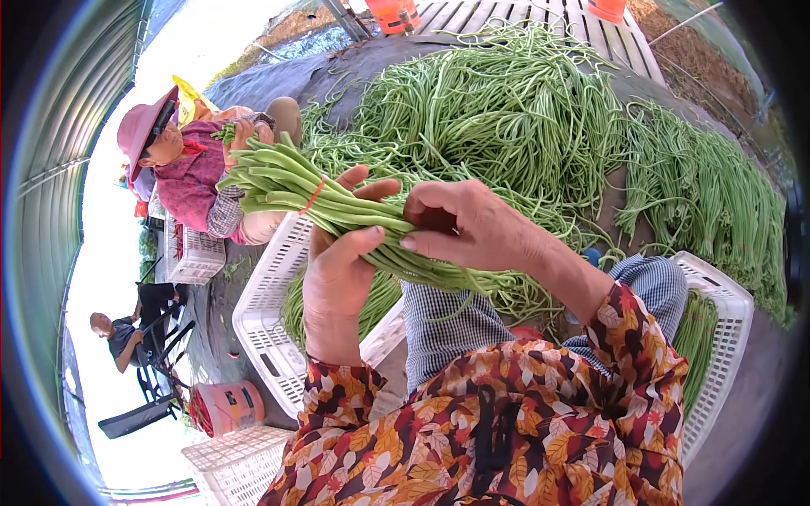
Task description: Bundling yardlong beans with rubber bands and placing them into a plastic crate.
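A thick bundle of yardlong beans slants across the middle of the view, with a red rubber band around it near its upper left end. My left hand grips the bundle from below, thumb across the front and fingers behind. Just right of that thumb, my right hand has its thumb and bent fingers at the side of the same beans; some of its fingertips are hidden. The long tails of the bundle hang down to the right over my checked trousers.
A large heap of loose beans lies ahead on dark sheeting. Banded bundles lie at right. White plastic crates holding beans flank my legs. A co-worker in a pink hat sits at left, beans in hand. Red buckets stand beyond.
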The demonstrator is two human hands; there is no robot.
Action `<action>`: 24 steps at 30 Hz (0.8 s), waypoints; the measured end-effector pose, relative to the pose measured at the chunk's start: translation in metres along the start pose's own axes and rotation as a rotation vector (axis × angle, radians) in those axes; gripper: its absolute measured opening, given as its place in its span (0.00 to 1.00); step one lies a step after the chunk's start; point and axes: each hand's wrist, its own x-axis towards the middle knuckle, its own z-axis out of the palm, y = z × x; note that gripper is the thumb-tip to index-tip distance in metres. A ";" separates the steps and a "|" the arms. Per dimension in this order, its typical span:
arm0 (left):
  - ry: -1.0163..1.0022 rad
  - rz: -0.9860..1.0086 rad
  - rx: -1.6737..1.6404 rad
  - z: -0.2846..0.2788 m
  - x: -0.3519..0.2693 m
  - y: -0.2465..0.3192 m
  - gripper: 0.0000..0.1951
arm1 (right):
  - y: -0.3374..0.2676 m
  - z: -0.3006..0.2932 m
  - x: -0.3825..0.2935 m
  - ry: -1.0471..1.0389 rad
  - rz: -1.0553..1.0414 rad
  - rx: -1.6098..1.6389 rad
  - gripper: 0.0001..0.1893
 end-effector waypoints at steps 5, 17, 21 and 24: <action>-0.092 -0.023 0.008 -0.002 0.003 -0.004 0.30 | -0.005 -0.013 -0.002 -0.006 0.036 0.072 0.13; 0.106 -0.023 -0.160 -0.005 0.010 -0.036 0.19 | 0.014 0.028 -0.065 0.238 -0.013 -0.303 0.08; 0.223 -0.002 -0.254 -0.026 0.022 -0.012 0.17 | 0.032 0.016 -0.114 0.201 0.059 -0.413 0.07; 0.220 0.060 -0.217 -0.042 0.019 0.005 0.19 | 0.034 -0.014 -0.137 0.440 0.255 -0.397 0.06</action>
